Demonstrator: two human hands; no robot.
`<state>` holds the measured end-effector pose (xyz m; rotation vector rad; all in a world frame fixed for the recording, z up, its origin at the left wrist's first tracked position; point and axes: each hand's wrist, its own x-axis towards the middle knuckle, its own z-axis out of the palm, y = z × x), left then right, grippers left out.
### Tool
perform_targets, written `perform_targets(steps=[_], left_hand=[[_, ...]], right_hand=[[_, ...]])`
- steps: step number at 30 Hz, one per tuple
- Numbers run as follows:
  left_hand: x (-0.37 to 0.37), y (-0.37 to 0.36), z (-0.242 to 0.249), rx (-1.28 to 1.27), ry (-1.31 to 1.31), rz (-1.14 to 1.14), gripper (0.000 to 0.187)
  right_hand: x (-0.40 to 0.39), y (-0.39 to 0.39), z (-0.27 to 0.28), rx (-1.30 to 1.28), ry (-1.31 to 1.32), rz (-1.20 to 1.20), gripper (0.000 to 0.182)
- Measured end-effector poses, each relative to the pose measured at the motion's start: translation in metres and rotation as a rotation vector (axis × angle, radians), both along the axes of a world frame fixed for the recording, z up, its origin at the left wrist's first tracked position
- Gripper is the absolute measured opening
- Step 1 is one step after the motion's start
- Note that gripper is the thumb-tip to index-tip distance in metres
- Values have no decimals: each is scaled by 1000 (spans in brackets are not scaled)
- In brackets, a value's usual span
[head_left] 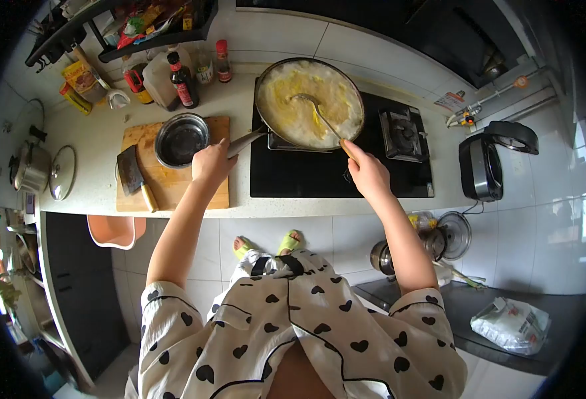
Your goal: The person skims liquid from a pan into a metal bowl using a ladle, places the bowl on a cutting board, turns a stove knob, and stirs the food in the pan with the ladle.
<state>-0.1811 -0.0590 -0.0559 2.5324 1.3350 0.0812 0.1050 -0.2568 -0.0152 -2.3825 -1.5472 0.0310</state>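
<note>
A large frying pan (pixel 261 110) full of foamy, bubbling yellow-white liquid sits over the left burner of the black gas stove (pixel 286 174). My left hand (pixel 213 163) is closed around the pan's handle (pixel 246 141), just right of a metal bowl (pixel 182 139). In my right hand (pixel 370 173) is the wooden end of a spatula (pixel 329 124); its curved metal head dips into the liquid near the pan's middle. What the liquid covers at the pan's bottom is hidden.
A cleaver (pixel 131 171) lies on the wooden cutting board (pixel 199 189) under the bowl. Bottles, including a dark sauce bottle (pixel 184 86), stand along the wall. The second burner (pixel 402 133) is right of the pan. A black appliance (pixel 482 166) stands at the far right.
</note>
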Motion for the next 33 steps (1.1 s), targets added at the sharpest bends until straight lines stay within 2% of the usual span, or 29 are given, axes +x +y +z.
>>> perform_targets(steps=[5,8,11,14,20,33], left_hand=[[0,0,2,-4,-9,-6,37],[1,0,5,-12,15,-8,37],[2,-1,7,-4,24,0,35],[3,1,3,9,22,-3,36],[4,0,8,-5,34,13,38],[3,-1,7,-9,23,10,36]], right_hand=[[-10,19,4,-85,-72,-64,42],[-7,32,-8,-55,-110,-81,41],[-9,45,1,-110,-30,-143,42],[-4,51,0,-76,-100,-117,41],[3,46,-7,-30,-45,-85,42],[-2,8,20,-44,32,-12,41]])
